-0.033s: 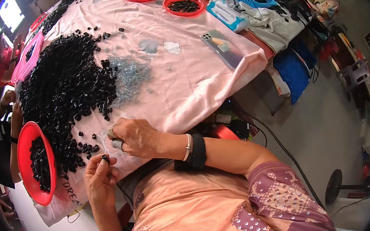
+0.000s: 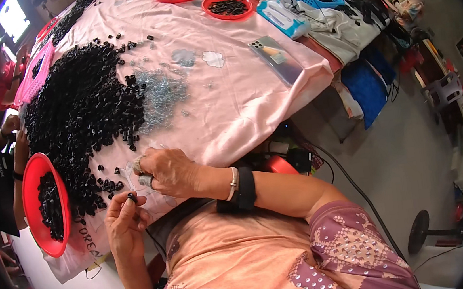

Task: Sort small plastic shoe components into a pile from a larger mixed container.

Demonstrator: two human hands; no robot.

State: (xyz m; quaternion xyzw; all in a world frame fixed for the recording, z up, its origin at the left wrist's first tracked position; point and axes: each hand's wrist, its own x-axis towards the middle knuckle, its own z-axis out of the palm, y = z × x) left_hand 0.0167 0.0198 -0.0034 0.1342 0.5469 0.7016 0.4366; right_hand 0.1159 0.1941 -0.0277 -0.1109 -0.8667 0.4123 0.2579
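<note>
Right now the left hand (image 2: 125, 220) pinches a small black plastic piece (image 2: 131, 197) between fingertips, just off the table edge. It looks light, hard and a bit slick, so a fingertip pinch across its sides suits it best. The right hand (image 2: 169, 171) rests curled on the pink cloth (image 2: 249, 97) just above; whether it holds anything I cannot tell. Beside both lie a big heap of black pieces (image 2: 80, 116), a pile of small grey metal bits (image 2: 160, 95) and a red bowl (image 2: 31, 184).

You sit at a long table (image 2: 249, 102) with a pink cloth on it. The floor (image 2: 416, 158) beside you is grey. A bright window (image 2: 11, 18) glows far off. A fan stand (image 2: 421, 231) rests on the floor.
</note>
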